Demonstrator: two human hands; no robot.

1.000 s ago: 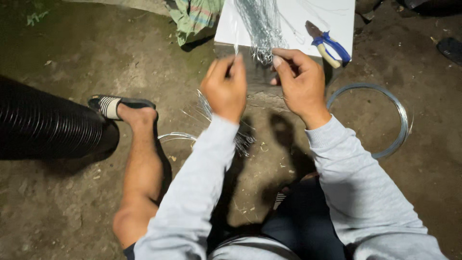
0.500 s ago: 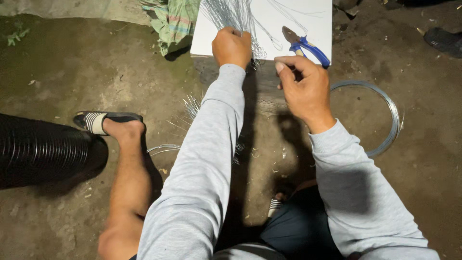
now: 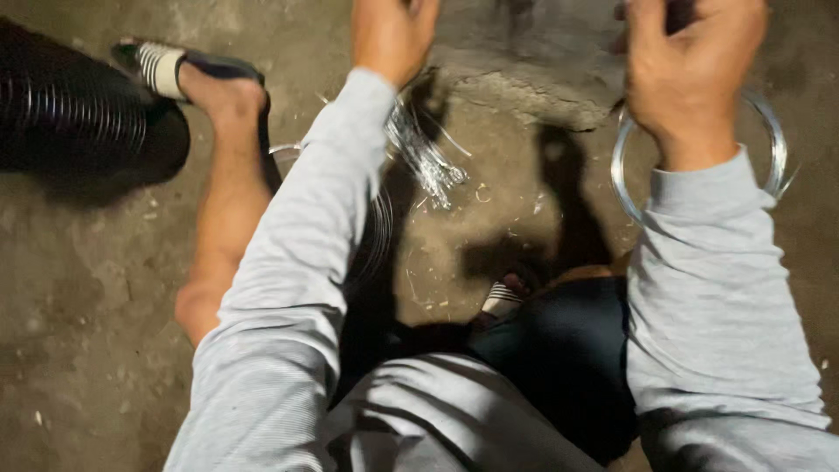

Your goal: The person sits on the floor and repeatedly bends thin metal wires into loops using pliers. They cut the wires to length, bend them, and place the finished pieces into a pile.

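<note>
Both arms reach forward, sleeves grey. The left hand [image 3: 393, 35] and right hand [image 3: 690, 70] are cut off at the top edge; whether their fingers grip anything cannot be told. A wire bundle [image 3: 424, 153] lies on the ground below the left hand, a wire coil [image 3: 769, 131] under the right wrist.

Ribbed hose [image 3: 79, 118] at upper left, sandalled foot [image 3: 197, 79] just right of it. Cut wire bundle [image 3: 424, 153] on ground at centre. Wire coil [image 3: 773, 149] at upper right, under right hand [image 3: 690, 70]; left hand [image 3: 393, 31] at top centre.

Shiny bare metal is seen in the wire coil [image 3: 778, 149] and the cut wire bundle [image 3: 424, 157]. The ground [image 3: 79, 288] is rough, matt earth; the corrugated hose [image 3: 70, 114] is black, ribbed plastic; the sleeves [image 3: 288, 288] are soft grey cloth.
</note>
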